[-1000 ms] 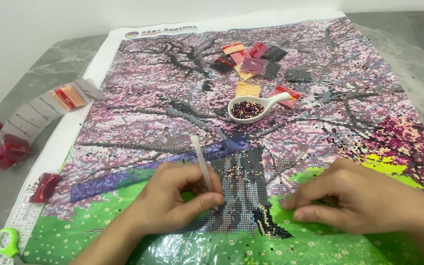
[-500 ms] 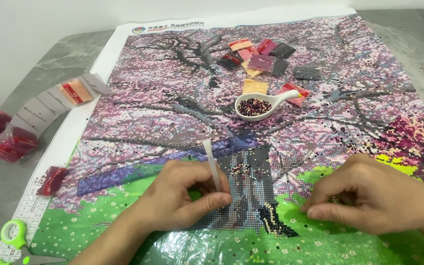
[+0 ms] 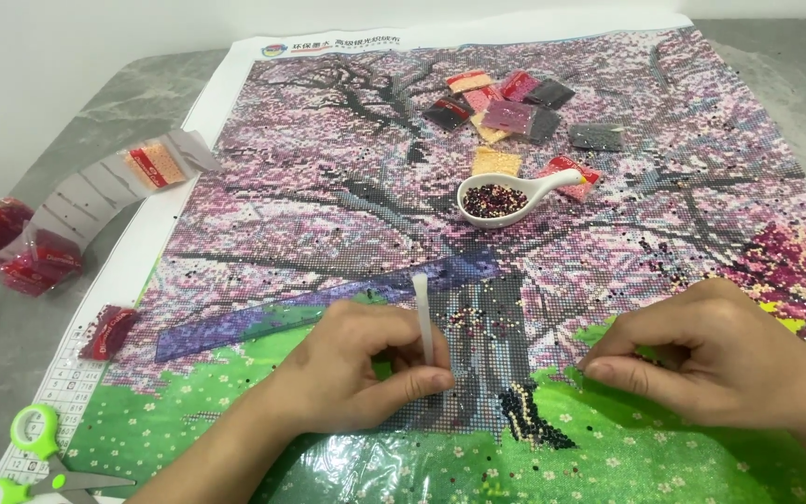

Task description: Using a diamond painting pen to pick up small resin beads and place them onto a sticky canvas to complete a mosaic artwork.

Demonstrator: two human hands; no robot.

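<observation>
At the six-o'clock edge of the diamond-painting canvas (image 3: 328,205), a white applicator pen (image 3: 422,313) is pinched between thumb and forefinger of the left hand (image 3: 356,373), its tip set down on the grey trunk area and its shaft leaning toward twelve o'clock. The right hand (image 3: 711,359), at about four o'clock on the canvas, is curled with fingertips pressed to the sheet; whether anything is held under them cannot be told. A clear protective film (image 3: 403,467) is seen peeled back along the lower edge.

The pen is judged light, stiff and slender, best gripped low on the shaft, near the tip, as a pencil is held. The loose beads (image 3: 466,319) scattered just right of the pen are judged tiny, hard and easily rolled; they are poorly suited to bare fingers.

At one o'clock from the left hand, a white spouted dish (image 3: 515,196) of dark beads is set on the canvas, with small bead packets (image 3: 506,112) beyond it. Green-handled scissors (image 3: 30,448) lie at eight o'clock, and red packets (image 3: 11,252) at ten o'clock, on the grey table (image 3: 76,121).
</observation>
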